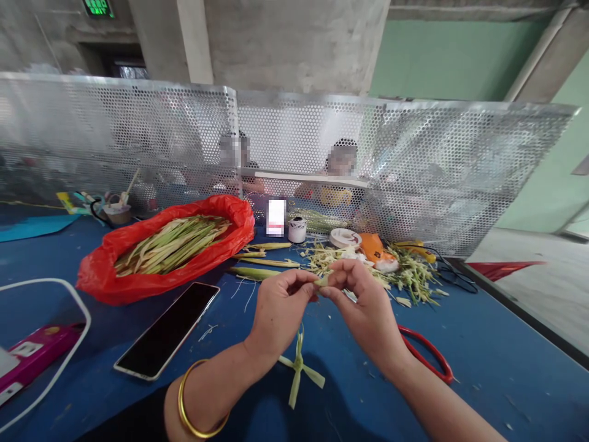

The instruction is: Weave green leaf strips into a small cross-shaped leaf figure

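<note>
My left hand (280, 310) and my right hand (363, 307) meet above the blue table (483, 350), both pinched on a small folded piece of pale green leaf strip (323, 280) between the fingertips. A gold bangle (193, 405) circles my left wrist. Below my hands a knotted leaf strip (299, 368) lies on the table. A red plastic bag (138, 270) full of green leaf strips (172, 242) sits to the left.
A black phone (168, 328) lies left of my hands. Red-handled scissors (427, 353) lie under my right wrist. Leaf scraps (405, 273), tape rolls (345, 237) and an orange tool (375, 248) lie ahead. A perforated metal screen (414, 159) stands behind, with people beyond it.
</note>
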Tool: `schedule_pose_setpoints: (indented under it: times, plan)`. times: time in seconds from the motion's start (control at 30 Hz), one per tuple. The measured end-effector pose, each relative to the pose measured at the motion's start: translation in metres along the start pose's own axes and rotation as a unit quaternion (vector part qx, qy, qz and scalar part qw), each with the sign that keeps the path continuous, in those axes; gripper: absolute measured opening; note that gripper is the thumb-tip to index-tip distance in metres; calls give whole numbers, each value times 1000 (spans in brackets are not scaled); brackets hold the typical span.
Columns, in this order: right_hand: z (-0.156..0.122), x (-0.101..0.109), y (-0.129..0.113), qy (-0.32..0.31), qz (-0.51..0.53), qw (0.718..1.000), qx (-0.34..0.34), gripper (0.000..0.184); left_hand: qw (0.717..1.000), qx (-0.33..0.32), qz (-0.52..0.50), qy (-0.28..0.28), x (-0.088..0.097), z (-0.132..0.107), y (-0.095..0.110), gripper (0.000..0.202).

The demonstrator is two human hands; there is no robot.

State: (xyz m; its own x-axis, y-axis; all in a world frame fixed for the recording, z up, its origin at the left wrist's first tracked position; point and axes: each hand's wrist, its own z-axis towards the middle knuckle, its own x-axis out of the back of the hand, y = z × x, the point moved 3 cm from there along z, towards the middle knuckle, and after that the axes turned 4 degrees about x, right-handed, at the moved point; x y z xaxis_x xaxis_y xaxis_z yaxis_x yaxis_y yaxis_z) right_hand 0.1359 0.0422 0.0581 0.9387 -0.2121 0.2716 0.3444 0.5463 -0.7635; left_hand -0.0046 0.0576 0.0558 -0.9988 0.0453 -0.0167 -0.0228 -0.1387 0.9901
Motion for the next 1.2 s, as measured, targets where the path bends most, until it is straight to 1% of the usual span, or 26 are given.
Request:
schedule_pose_setpoints:
  times: [0.03,0.17,0.23,0.3,0.4,0.47,0.53,0.67,0.83,0.97,1.1,1.2]
  plan:
    - [0,0,0,1,4,1000,-1,21,1000,1,-2,-4,0,0,0,5]
    - [0,2,3,7,11,999,-30,22,999,-7,25,-41,-2,-1,1,9]
    - [1,3,6,15,11,999,-43,18,997,-14,45,-53,-2,-1,3,10]
    - [1,3,7,17,8,999,-43,12,998,3,41,-56,-2,-1,4,11]
    - [2,2,9,11,11,1000,-21,13,996,68,-34,-54,-2,1,3,10]
    - [2,2,7,6,4,1000,5,9,987,113,-99,-50,-2,1,1,12]
    - [1,2,5,-1,-22,999,37,5,978,145,-145,-46,-2,0,0,15]
    - [1,3,-2,2,-75,993,86,6,969,164,-180,-43,-1,-1,-3,14]
    - [2,3,-9,-2,-95,988,120,10,967,173,-182,-42,0,-1,-2,15]
    - [2,4,-9,1,-99,988,122,14,971,159,-171,-46,-2,-1,-1,16]
    - [2,5,-6,14,-91,990,102,14,986,101,-123,-45,-4,-1,1,13]
    - [0,4,-2,20,-92,993,72,12,996,50,-72,-35,-3,-2,3,9]
